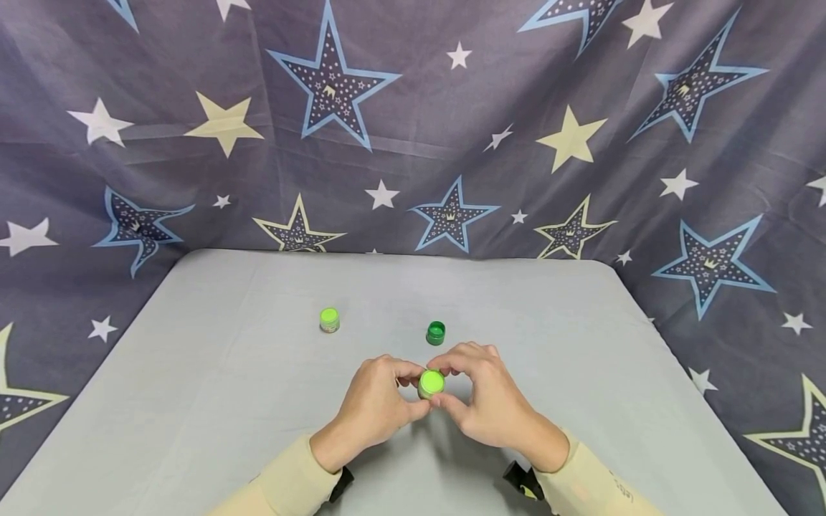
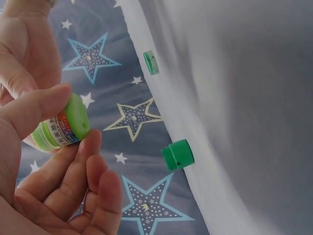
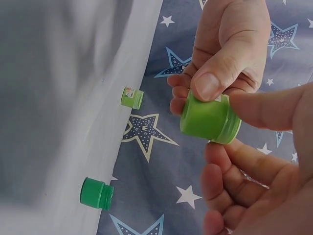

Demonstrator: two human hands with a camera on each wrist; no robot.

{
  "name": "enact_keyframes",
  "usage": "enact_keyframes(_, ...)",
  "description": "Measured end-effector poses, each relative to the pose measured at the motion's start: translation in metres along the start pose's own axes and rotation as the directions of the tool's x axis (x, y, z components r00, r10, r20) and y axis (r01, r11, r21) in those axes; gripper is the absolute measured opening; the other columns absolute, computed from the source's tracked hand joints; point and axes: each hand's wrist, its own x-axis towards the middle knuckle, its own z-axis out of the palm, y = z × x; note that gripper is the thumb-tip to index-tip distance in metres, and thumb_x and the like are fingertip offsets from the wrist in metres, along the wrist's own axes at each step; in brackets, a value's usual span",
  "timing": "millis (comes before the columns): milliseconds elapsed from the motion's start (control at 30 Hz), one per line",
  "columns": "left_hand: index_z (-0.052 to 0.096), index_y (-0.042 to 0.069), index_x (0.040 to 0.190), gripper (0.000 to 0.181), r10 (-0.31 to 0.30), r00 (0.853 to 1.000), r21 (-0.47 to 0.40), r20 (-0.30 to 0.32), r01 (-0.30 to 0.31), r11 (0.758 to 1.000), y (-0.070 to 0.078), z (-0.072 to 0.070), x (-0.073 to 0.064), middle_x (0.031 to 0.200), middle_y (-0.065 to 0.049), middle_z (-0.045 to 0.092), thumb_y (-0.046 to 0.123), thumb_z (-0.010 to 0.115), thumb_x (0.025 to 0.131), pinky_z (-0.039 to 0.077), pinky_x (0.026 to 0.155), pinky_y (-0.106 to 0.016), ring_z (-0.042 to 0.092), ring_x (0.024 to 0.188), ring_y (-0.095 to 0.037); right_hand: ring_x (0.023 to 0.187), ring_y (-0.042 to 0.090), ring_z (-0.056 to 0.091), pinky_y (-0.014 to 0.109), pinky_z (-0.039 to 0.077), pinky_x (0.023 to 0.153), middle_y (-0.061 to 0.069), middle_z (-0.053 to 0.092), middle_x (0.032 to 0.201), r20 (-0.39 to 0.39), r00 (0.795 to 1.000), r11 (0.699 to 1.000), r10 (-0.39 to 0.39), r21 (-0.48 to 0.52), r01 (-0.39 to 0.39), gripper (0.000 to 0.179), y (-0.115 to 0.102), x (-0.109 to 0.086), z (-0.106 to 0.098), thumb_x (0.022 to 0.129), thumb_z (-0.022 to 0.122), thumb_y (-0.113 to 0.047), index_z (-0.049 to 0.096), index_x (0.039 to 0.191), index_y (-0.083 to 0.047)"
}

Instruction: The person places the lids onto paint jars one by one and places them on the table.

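Observation:
Both hands hold a small light green jar point(image 1: 432, 384), its bright green round face turned up in the head view. My left hand point(image 1: 381, 398) pinches it from the left between thumb and fingers. From the other side my right hand point(image 1: 490, 394) grips it the same way. A printed label shows on the jar point(image 2: 62, 128) in the left wrist view; fingers cover part of its side. Beyond the hands sits a dark green jar point(image 1: 436, 333), and farther left stands another light green jar point(image 1: 330, 320).
Pale grey cloth point(image 1: 258, 430) covers the table. A dark star-patterned curtain point(image 1: 413, 129) hangs behind and beside it. In the left wrist view a small green ring-like piece point(image 2: 151, 62) also appears on the table; its kind is unclear.

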Motion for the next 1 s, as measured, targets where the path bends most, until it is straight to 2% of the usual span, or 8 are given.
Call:
enact_keyframes(233,0.082,0.022,0.091,0.021,-0.005,1.000,-0.009,0.000,0.005,1.000,0.0007,-0.0013,-0.0003,0.082,0.020,0.069,0.017,0.092,0.073,0.048,0.071,-0.025,0.061,0.081,-0.010,0.086,0.008,0.057,0.036,0.035,0.080,-0.013,0.064,0.089,-0.029,0.998,0.998,0.050,-0.022,-0.051,0.033,-0.0016,-0.0004,0.0013,0.074,0.094,-0.022,0.073,0.099,-0.020)
enact_keyframes(500,0.081,0.022,0.087,0.020,0.002,1.000,-0.008,-0.003,-0.002,1.000,0.0011,-0.0024,-0.0006,0.081,0.021,0.069,0.016,0.093,0.073,0.048,0.070,-0.025,0.060,0.080,-0.008,0.082,0.010,0.057,0.034,0.034,0.079,-0.011,0.063,0.084,-0.061,0.997,0.998,0.039,-0.048,-0.042,0.036,0.0003,0.0006,0.0035,0.071,0.096,-0.030,0.069,0.094,-0.020)
enact_keyframes(767,0.081,0.022,0.087,0.021,0.009,1.000,-0.011,-0.004,-0.009,1.000,0.0014,-0.0026,-0.0012,0.081,0.019,0.070,0.016,0.094,0.072,0.049,0.070,-0.025,0.062,0.080,-0.010,0.080,0.014,0.056,0.033,0.033,0.078,-0.017,0.056,0.082,-0.074,0.997,0.998,0.038,-0.053,-0.042,0.041,0.0023,0.0003,0.0048,0.069,0.095,-0.040,0.064,0.088,-0.021)
enact_keyframes(1000,0.081,0.020,0.089,0.024,0.005,1.000,-0.012,-0.001,-0.005,1.000,0.0014,-0.0029,-0.0012,0.082,0.018,0.070,0.015,0.095,0.071,0.049,0.070,-0.025,0.062,0.080,-0.011,0.082,0.010,0.055,0.034,0.034,0.079,-0.017,0.058,0.085,-0.061,0.998,0.998,0.032,-0.050,-0.036,0.044,0.0023,0.0001,0.0041,0.069,0.095,-0.042,0.064,0.093,-0.021)
